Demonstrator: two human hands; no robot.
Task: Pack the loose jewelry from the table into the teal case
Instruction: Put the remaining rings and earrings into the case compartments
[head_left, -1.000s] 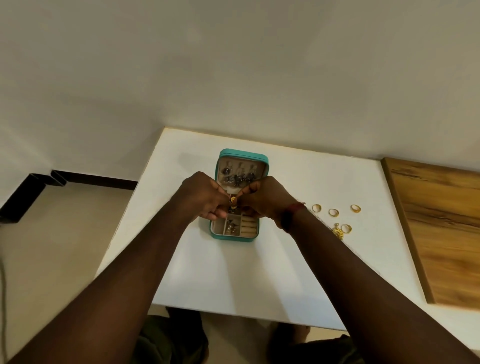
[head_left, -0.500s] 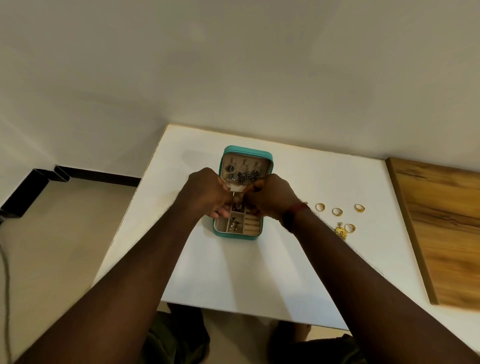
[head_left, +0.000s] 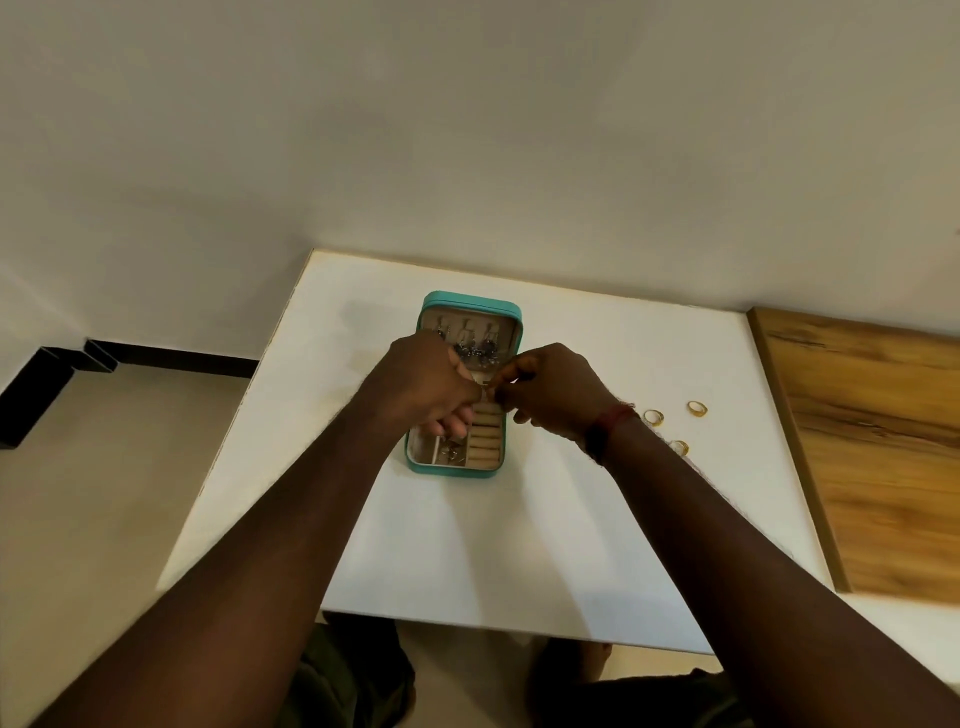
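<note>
The teal case (head_left: 470, 300) lies open on the white table (head_left: 571, 519). Dark earrings hang in its lid and ring rolls (head_left: 485, 441) fill its lower tray. My left hand (head_left: 421, 384) and my right hand (head_left: 550, 389) meet fingertip to fingertip over the middle of the case. Together they pinch a small jewelry piece (head_left: 485, 393), which the fingers mostly hide. Three loose gold rings lie to the right of the case: one ring (head_left: 653, 417), a second ring (head_left: 697, 408) and a third ring (head_left: 679, 447) beside my right forearm.
A wooden board (head_left: 872, 447) adjoins the table's right side. The wall runs just behind the table. Floor and a dark baseboard (head_left: 156, 356) show on the left. My knees are under the table's near edge.
Both hands have stayed pinched together and shifted slightly toward the case's hinge. The gold piece that showed plainly between the fingers a second ago is now nearly covered.
</note>
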